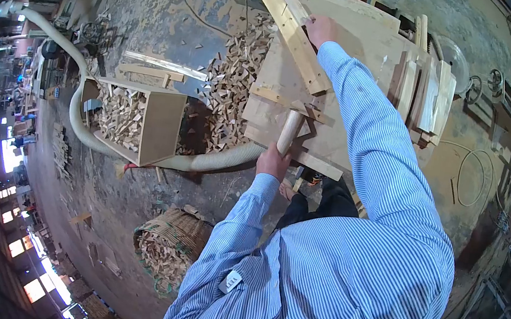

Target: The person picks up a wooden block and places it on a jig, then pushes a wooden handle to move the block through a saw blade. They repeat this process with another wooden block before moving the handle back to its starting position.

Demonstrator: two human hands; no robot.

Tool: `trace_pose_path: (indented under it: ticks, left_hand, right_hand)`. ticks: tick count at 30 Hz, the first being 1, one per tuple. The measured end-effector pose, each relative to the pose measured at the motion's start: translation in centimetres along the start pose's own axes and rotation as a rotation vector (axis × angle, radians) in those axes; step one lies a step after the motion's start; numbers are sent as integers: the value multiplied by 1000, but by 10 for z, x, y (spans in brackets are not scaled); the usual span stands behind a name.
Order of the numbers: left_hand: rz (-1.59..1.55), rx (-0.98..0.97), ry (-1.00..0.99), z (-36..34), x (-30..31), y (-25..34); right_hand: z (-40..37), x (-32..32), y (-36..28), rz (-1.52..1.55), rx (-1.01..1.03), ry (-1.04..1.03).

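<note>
My left hand (pixel 273 163) is wrapped round the lower end of a pale cylindrical wooden piece (pixel 289 132) at the near side of the wooden worktable (pixel 352 62). Farther forward, my right hand (pixel 321 31) is at the edge of a flat light wooden piece (pixel 297 11), its fingers curled; what they grip is partly hidden. A long wooden board (pixel 294 41) lies slanted just left of my right hand. A thin wooden strip (pixel 270 95) lies across the table beyond the cylinder's top.
Stacked boards (pixel 428 95) lie at the table's right side. Wood offcuts (pixel 234 86) are heaped to its left, near an open box (pixel 163 125) of blocks. A thick hose (pixel 216 161) runs along the floor, and a wicker basket (pixel 185 231) holds more offcuts.
</note>
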State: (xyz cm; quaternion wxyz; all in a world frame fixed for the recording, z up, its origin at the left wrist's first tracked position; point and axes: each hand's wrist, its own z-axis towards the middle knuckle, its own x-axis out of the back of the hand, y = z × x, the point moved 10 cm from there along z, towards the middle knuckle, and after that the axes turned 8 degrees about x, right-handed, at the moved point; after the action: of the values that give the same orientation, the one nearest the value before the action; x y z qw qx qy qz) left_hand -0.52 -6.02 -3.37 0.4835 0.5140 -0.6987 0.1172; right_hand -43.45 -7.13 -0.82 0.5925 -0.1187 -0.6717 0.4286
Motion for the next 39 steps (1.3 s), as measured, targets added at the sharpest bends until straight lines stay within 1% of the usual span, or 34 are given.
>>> trace_pose_path:
  ticks: [2, 7, 9, 13, 15, 17, 27, 32, 37, 39]
  left_hand:
    - [9, 11, -26, -4, -1, -5]
    - [-3, 16, -4, -7, -3, -12]
    - [3, 27, -4, -6, -4, -14]
    - [9, 17, -13, -5, -7, -14]
    - [9, 16, -16, 1, -6, -10]
    - [-4, 5, -5, 2, -6, -10]
    - [-42, 29, -7, 34, -4, 30]
    - [-49, 22, -10, 45, 0, 51]
    - [-29, 15, 16, 48, 2, 61]
    - [-32, 18, 21, 51, -1, 58]
  right_hand:
    - [5, -6, -3, -3, 1, 4]
    - [27, -19, -4, 7, 15, 15]
    - [34, -18, -9, -34, 73, 66]
    - [39, -26, 4, 56, -19, 39]
    - [44, -20, -3, 10, 50, 83]
    - [45, -20, -2, 2, 41, 71]
    - [89, -3, 9, 5, 30, 65]
    - [113, -5, 22, 9, 42, 79]
    - [110, 9, 11, 7, 34, 117]
    - [103, 10, 11, 7, -12, 125]
